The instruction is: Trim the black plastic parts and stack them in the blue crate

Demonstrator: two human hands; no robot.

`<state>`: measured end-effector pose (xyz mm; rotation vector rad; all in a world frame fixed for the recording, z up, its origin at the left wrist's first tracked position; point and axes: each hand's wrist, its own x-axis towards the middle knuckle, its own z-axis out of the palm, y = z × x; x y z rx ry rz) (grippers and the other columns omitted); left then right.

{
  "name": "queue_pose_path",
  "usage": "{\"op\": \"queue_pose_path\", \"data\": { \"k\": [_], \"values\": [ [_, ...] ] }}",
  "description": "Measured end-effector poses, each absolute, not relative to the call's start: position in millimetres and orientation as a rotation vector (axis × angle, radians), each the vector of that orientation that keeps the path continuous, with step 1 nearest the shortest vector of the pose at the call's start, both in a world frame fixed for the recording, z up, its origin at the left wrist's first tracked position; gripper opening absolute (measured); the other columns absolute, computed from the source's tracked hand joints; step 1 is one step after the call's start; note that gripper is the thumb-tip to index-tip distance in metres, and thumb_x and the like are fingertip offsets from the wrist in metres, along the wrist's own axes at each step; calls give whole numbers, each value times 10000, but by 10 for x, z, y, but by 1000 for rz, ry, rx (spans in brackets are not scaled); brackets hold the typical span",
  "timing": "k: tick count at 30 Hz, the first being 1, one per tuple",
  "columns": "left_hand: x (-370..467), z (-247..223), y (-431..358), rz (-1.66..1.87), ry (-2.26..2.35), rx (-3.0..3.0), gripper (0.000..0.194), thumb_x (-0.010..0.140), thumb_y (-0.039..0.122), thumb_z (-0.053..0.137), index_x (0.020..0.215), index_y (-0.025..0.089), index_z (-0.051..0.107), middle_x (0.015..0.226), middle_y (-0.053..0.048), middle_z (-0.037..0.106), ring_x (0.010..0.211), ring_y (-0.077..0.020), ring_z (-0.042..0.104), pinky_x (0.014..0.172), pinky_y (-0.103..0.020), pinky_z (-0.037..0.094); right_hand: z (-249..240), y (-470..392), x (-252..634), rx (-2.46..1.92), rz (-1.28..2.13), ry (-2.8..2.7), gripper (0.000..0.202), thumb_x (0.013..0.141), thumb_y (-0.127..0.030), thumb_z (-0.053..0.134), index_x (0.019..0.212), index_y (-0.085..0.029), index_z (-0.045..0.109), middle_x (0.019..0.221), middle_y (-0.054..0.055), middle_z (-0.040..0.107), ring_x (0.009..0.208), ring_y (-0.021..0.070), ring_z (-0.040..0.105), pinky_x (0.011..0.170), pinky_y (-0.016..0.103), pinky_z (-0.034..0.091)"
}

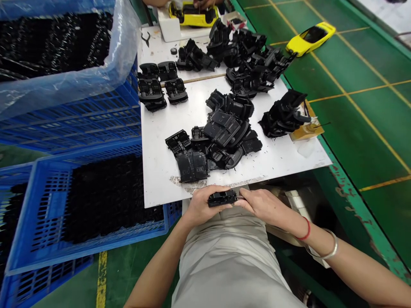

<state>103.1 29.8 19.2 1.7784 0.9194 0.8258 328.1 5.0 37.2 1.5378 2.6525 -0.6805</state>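
Note:
Close to my body, at the table's near edge, my left hand (205,205) is closed around a black plastic toy-car interior part (221,198). My right hand (261,205) is pinched at the part's right end on a small thin metal tool (239,197), mostly hidden by the fingers, so its kind is unclear. Just beyond the hands lies a heap of similar black interior parts (223,128), with moulded seats and dashboards showing on some. A flat black part (192,166) rests at the heap's near side.
Several seat parts (176,90) stand in stacks on the white table (160,171). More parts (282,113) lean by a yellow block (305,128) at right. Blue crates (96,246) hold black parts at left. A yellow car body (310,38) lies on the green belt; another person's hands (204,4) work opposite.

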Motion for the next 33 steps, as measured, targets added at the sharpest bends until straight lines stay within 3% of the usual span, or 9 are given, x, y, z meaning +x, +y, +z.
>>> {"op": "queue_pose_path", "data": {
  "k": [12, 33],
  "values": [
    [1030, 155, 289, 878, 894, 1854, 355, 784, 330, 779, 1093, 181, 687, 1057, -98, 772, 947, -232, 741, 824, -303, 579, 366, 53, 3278, 1497, -560, 2690, 675, 995, -609, 68, 782, -179, 543, 517, 12, 530, 403, 144, 451, 447, 281, 153],
    [1034, 92, 261, 981, 838, 1963, 336, 809, 336, 755, 1098, 182, 678, 1041, -100, 775, 939, -219, 748, 841, -316, 600, 350, 12, 3285, 1559, -343, 2711, 723, 988, -632, 79, 751, -171, 582, 516, 40, 602, 415, 144, 514, 461, 279, 140]
  ]
}}
